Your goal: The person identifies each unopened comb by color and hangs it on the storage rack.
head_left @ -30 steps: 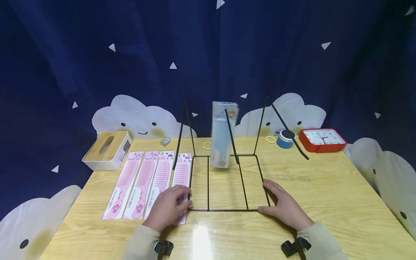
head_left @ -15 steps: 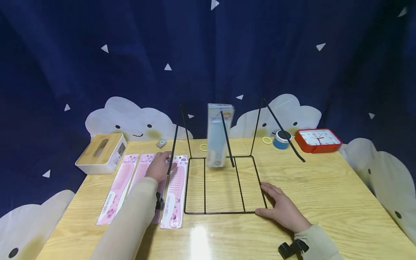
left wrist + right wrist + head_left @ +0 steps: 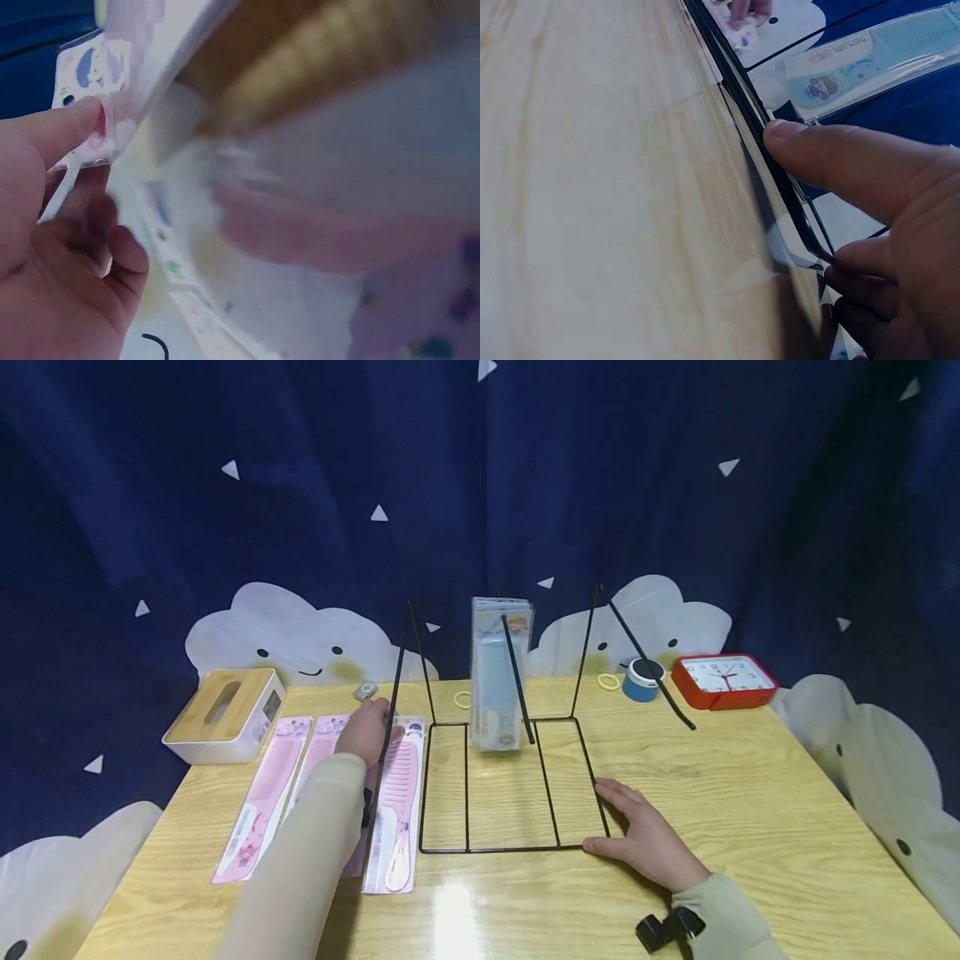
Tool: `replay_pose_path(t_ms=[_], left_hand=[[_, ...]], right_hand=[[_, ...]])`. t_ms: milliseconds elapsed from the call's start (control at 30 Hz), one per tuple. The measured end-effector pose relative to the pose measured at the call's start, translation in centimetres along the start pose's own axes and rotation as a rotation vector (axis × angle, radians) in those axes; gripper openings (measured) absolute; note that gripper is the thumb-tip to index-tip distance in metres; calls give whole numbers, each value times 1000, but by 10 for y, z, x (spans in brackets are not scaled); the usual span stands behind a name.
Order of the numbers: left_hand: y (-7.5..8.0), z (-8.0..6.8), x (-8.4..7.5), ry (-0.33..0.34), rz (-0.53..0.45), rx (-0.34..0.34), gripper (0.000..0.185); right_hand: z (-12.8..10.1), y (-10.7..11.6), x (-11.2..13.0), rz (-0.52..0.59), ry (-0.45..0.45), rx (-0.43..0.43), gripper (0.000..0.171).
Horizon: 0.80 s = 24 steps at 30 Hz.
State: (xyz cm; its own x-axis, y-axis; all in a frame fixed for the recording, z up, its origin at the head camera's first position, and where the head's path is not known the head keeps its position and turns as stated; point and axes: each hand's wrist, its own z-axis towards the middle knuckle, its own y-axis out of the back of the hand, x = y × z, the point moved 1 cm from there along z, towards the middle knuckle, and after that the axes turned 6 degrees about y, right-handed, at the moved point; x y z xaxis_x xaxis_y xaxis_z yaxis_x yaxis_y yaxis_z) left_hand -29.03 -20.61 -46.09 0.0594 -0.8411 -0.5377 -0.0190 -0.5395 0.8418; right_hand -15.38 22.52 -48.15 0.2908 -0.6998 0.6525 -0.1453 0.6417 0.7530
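Under the left hand (image 3: 365,733), fingers pinch a pink comb pack's (image 3: 375,727) top edge.

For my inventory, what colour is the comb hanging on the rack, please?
Light blue comb, clearest in the head view.

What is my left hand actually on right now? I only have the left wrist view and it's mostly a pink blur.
Observer: The head view shows your left hand at the far end of the third pink comb pack in a row lying left of the wire rack.
Operator: And my other hand?
Observer: The right hand rests on the table at the rack's near right corner, its thumb along the black wire.
Operator: Anything in the rack already?
Observer: Yes, blue comb packs stand upright at its back, against a slanted wire.
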Motion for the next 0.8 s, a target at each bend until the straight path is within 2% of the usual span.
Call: replay_pose_path(t_ms=[100, 200, 367, 467, 533, 667, 733, 800], left_hand=[[9, -11, -7, -11, -106, -18, 24], [24, -29, -15, 0, -247, -35, 22], [48, -72, -25, 6, -513, -72, 22], [58, -102, -30, -25, -630, -97, 24], [66, -126, -36, -75, -682, -117, 21], [82, -173, -55, -234, -763, -162, 8], [88, -191, -65, -326, -834, -183, 6], [93, -205, -75, -403, -894, -202, 11]], right_hand=[[0, 1, 1, 11, -5, 2, 99], [0, 1, 1, 18, -8, 6, 99], [-1, 1, 1, 12, 7, -3, 97], [-1, 0, 0, 13, 12, -3, 97], [0, 0, 0, 14, 16, 2, 97], [0, 0, 0, 11, 19, 2, 98], [0, 1, 0, 9, 18, 2, 97], [1, 1, 0, 8, 20, 2, 97]])
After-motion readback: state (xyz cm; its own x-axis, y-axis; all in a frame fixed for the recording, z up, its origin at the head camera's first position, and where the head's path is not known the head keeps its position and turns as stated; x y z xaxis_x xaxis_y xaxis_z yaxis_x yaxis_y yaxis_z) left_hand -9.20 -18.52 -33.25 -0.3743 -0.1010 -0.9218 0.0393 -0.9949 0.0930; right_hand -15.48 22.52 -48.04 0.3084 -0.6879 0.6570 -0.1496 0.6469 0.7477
